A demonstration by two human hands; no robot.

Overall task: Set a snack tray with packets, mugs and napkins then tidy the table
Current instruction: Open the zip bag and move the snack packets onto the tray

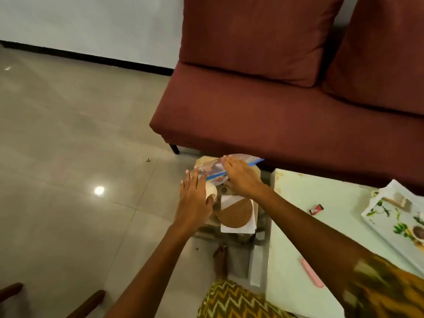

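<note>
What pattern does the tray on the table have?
The tray is white with green leaves and flowers, seen in the head view.

Maroon sofa (263, 106), grey tiled floor (68, 134)

Glossy tiled floor (68, 138), matt cloth sofa (263, 111), shiny plastic packet (213, 168), woven coaster (236, 213)

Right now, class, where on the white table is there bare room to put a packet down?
The table is bare between its left edge and the red wrapper, and between that wrapper and the pink strip. The right side is crowded by the floral tray.
</note>
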